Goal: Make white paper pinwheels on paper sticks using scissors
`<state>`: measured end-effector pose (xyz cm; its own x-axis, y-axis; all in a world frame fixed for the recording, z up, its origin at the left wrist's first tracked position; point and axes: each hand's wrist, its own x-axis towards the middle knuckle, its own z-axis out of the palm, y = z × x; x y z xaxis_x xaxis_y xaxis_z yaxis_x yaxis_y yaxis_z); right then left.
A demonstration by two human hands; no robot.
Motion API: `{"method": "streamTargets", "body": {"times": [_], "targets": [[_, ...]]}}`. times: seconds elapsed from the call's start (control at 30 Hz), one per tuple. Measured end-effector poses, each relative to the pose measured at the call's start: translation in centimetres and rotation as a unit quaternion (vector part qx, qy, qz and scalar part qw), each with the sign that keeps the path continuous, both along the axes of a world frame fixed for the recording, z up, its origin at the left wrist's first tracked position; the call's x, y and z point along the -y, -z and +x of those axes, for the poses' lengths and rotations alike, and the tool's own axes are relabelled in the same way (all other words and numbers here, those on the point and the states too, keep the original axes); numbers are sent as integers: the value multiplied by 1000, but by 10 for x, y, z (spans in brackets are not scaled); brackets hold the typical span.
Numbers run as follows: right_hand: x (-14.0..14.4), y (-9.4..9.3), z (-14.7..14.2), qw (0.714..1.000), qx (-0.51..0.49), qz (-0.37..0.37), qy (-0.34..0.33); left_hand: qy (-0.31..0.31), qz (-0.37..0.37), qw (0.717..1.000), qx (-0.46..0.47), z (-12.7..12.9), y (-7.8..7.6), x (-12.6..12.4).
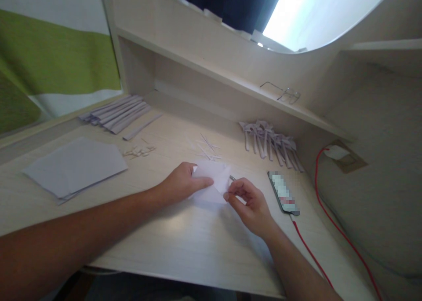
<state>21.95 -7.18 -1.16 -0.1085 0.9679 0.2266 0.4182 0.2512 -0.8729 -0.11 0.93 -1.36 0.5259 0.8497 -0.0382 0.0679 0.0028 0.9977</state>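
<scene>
A square sheet of white paper point(209, 194) is held a little above the desk between my two hands. It has a diagonal line or slit near its right side, and one corner stands up by the left fingers. My left hand point(184, 184) grips its left side, thumb lying on top and fingers beneath. With thumb and fingertip, my right hand point(249, 204) pinches the sheet's right edge. A thin grey metal tip point(232, 178) shows just behind the right fingers; what it belongs to is hidden. Beyond the sheet lie several thin white sticks point(207, 149).
White sheets point(75, 169), small pale sticks point(140, 150) and rolled paper tubes point(118, 111) lie on the left. Paper pinwheels point(270, 142) stand in a row at back right. A phone point(283, 193) with a red cable point(311, 252) lies right; glasses point(288, 95) rest on the shelf.
</scene>
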Motion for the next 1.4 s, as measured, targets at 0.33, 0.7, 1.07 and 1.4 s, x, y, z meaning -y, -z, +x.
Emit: {"method": "streamTargets", "body": {"times": [0.33,0.7,1.07,1.4], "targets": [[-14,0,18,995,50,-3,89,-42,-22,999,7,3,-1,7],[-26,-7,70,933,292,-144,155,-64,-12,998,19,0,-7,5],[-28,-20,74,968,117,-206,78,-88,-10,995,33,-4,-12,-5],[-10,-11,51,984,-52,-166,39,-130,0,992,8,-10,-23,-5]]}}
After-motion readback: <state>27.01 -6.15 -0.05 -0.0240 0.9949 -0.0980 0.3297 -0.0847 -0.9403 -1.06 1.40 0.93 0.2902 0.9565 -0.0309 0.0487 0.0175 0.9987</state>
